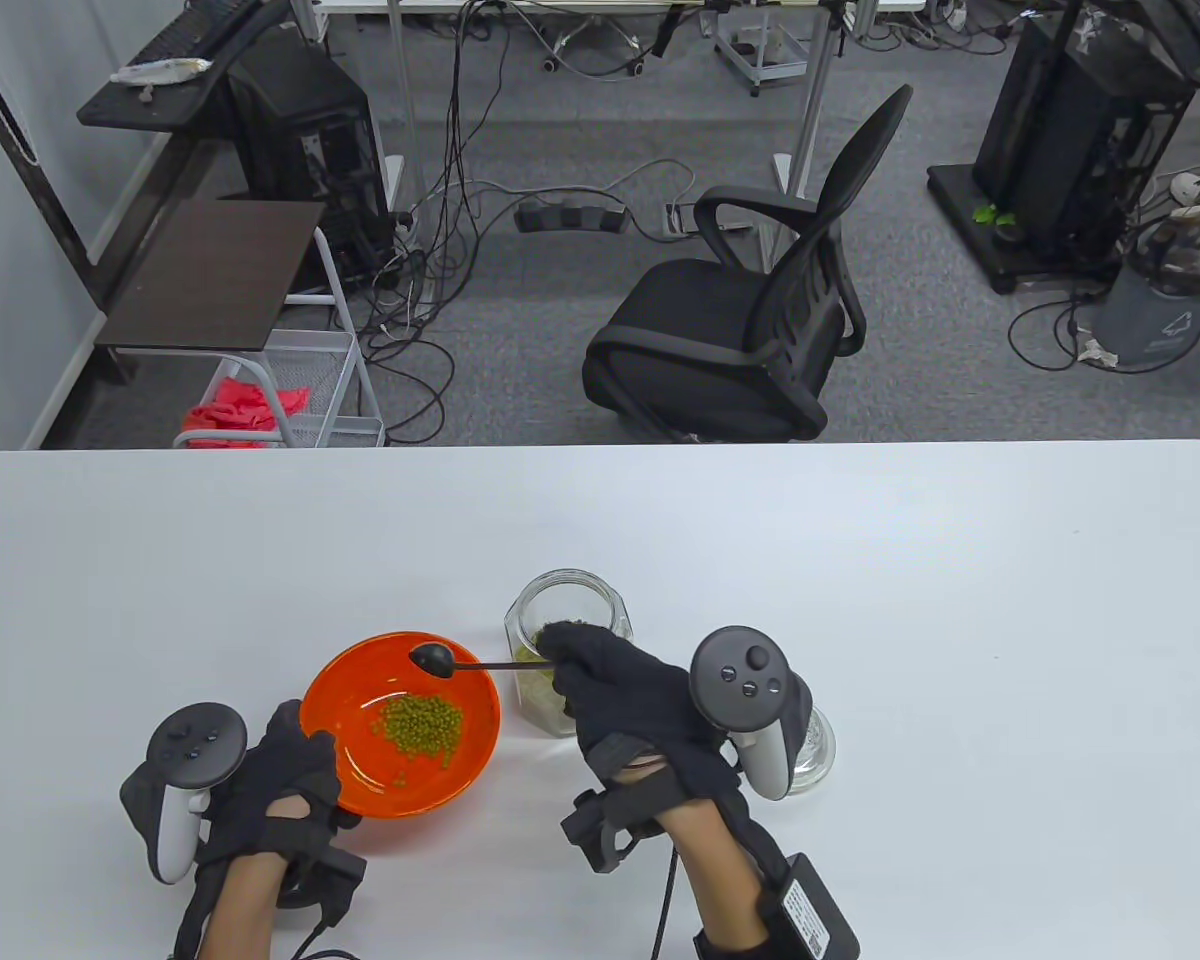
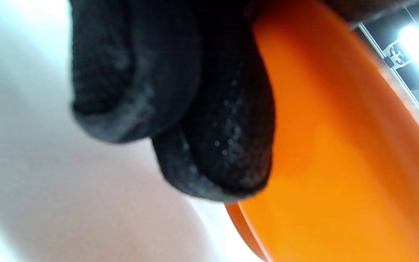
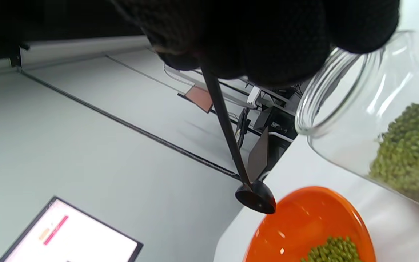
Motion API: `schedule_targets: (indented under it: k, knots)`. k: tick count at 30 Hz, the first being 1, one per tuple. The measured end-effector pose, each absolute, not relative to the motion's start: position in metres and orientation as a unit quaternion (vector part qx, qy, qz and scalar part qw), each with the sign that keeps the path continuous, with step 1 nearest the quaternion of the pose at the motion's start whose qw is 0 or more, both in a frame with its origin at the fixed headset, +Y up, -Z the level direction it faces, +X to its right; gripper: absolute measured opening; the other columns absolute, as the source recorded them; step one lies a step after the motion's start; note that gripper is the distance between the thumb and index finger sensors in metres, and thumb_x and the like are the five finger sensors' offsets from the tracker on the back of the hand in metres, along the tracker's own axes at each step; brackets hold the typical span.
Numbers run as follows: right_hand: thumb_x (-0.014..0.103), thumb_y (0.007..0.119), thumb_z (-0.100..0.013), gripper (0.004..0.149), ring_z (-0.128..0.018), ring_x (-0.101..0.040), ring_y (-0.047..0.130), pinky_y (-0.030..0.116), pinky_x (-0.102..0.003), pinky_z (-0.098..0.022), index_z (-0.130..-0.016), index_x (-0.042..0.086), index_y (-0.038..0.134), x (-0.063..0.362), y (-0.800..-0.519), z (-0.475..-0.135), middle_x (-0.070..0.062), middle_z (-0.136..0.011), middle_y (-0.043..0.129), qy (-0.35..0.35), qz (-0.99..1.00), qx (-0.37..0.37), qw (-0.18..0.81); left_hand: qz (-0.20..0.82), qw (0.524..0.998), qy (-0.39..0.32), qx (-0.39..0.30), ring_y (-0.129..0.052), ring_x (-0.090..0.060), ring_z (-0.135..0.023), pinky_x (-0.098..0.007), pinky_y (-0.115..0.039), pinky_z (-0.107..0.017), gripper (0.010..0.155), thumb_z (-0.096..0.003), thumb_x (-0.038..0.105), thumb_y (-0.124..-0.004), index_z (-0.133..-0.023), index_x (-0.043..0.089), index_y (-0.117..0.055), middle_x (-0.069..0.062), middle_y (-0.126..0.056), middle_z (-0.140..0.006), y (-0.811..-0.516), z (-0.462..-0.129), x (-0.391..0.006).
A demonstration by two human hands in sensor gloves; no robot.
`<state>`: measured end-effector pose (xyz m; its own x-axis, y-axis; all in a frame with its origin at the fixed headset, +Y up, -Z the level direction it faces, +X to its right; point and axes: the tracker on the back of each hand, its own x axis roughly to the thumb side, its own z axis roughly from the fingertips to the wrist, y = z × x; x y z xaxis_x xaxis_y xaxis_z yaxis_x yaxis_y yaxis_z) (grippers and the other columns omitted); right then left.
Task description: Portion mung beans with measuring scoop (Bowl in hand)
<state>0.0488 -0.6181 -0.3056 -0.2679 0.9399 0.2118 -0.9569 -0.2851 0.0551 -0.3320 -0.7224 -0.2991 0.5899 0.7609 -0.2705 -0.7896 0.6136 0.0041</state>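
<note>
The left wrist view alone shows the left hand's [image 1: 275, 785] knit fingertips [image 2: 227, 145] gripping the glossy orange bowl's [image 1: 335, 700] underside above the white tabletop [image 1: 860, 600]. The right hand [image 1: 625, 690] pinches a slim black scoop [image 1: 435, 658] over the mung beans [image 1: 422, 725], beside the clear glass jar [image 1: 572, 600].

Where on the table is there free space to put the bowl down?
Bare table stretches right of the jar to the far edge, and left of the orange bowl behind the left hand. It is crowded between bowl and jar, where the right hand holds the scoop over the bowl's rim.
</note>
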Motion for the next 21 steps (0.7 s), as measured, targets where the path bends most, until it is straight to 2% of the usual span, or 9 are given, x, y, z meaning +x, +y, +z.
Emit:
schedule_targets:
  k: [12,21]
  knots:
    - [0.021,0.078,-0.047,0.04,-0.039,-0.03,0.094,0.074,-0.061,-0.044,-0.085,0.007,0.082,0.099,-0.602,-0.297,-0.023,-0.062,0.089,-0.135,0.785,0.025,0.604,0.431,0.892,0.124,-0.057,-0.116,-0.009,-0.018,-0.017,-0.101,-0.013,0.064,-0.0527,0.033,-0.068,-0.103,-0.002,-0.047,-0.013,-0.083,-0.083,-0.723,-0.299,-0.332]
    - [0.022,0.078,-0.047,0.04,-0.038,-0.031,0.095,0.074,-0.061,-0.043,-0.084,0.007,0.083,0.102,-0.605,-0.299,-0.022,-0.061,0.09,-0.167,0.817,-0.008,0.552,0.428,0.893,0.125,-0.056,-0.116,-0.01,-0.019,-0.017,-0.101,-0.013,0.064,-0.0527,0.032,-0.068,-0.103,-0.002,-0.046,-0.013,-0.083,-0.083,-0.723,-0.299,-0.332]
